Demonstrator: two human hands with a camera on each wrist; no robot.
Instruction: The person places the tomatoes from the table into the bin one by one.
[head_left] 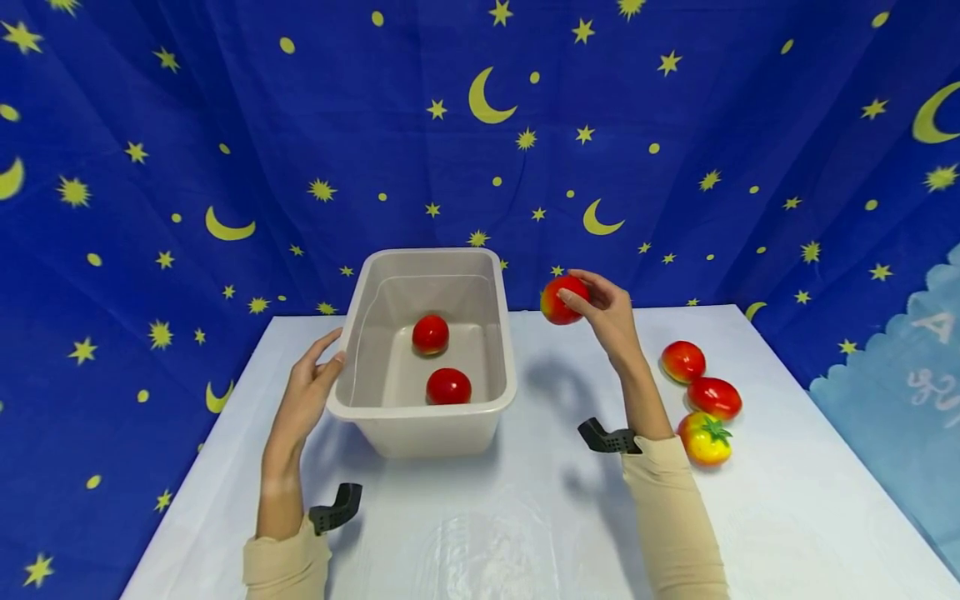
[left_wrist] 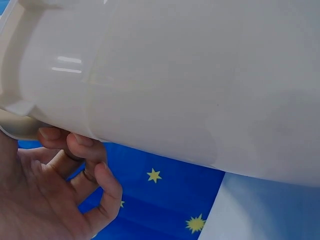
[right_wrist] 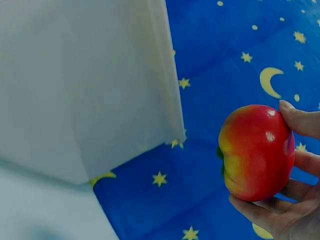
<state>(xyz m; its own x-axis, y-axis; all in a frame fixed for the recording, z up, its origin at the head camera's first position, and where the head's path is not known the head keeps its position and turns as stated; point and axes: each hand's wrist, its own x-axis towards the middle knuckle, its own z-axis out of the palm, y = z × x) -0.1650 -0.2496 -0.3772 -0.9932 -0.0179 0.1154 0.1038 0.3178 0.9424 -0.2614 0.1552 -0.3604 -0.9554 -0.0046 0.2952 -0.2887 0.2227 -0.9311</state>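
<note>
you are holding a red tomato [head_left: 556, 302] pinched in your right hand [head_left: 612, 317], above the tabletop [head_left: 555, 508] beside the bin [head_left: 431, 432]. your left hand [head_left: 303, 390] is gripping the bin, where two tomatoes [head_left: 431, 334] are lying.

The 2 arms [head_left: 647, 400] reach from near to far, in beige cloth sleeves [head_left: 678, 521]. On the left, the bare left hand [head_left: 302, 393] bends its fingers. On the right, the bare right hand [head_left: 611, 318] is farther, thumb and fingers curved.
</note>
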